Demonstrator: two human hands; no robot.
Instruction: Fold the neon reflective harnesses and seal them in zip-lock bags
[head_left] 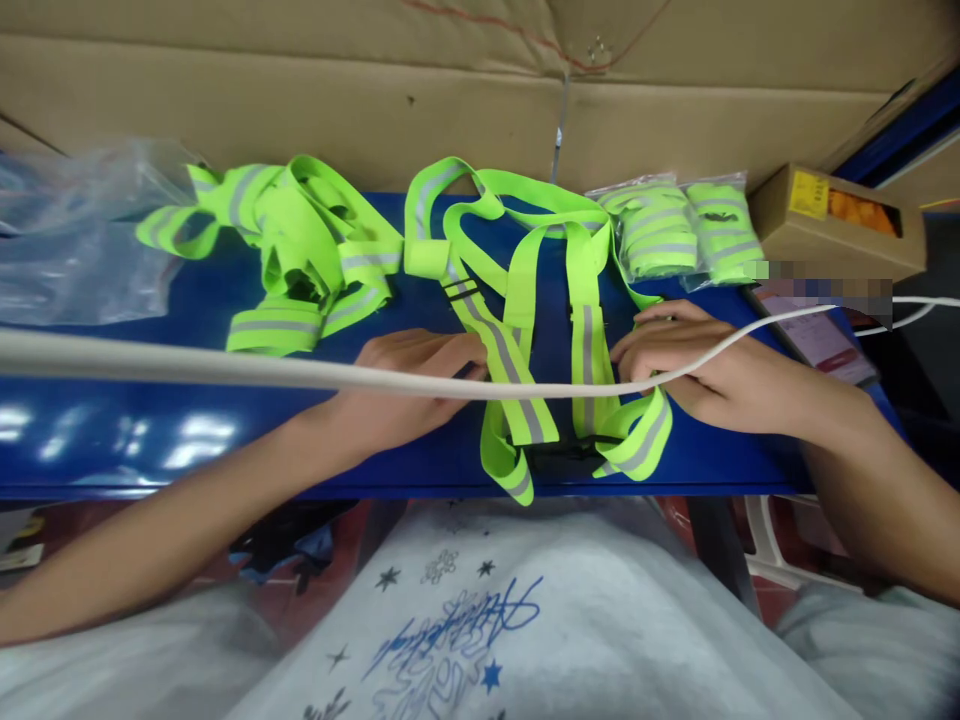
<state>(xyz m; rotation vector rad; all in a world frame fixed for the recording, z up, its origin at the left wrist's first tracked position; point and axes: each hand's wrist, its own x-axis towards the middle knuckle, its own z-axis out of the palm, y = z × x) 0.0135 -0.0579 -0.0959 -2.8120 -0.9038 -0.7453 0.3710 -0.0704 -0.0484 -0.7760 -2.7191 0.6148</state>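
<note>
A neon green reflective strap harness (525, 300) with grey stripes and a black buckle lies spread on the blue table (112, 430) in front of me. My left hand (409, 385) rests on its left strap, fingers curled and pressing the band down. My right hand (694, 360) lies on the right strap, fingers bent over the band near its lower loop. A white cable (225, 365) crosses the view in front of both hands.
A second tangled green harness (300, 250) lies to the left. Two bagged folded harnesses (679, 230) sit at the back right, beside a cardboard box (832, 215). Clear plastic bags (82, 235) lie at far left. Cardboard (375, 100) lines the back.
</note>
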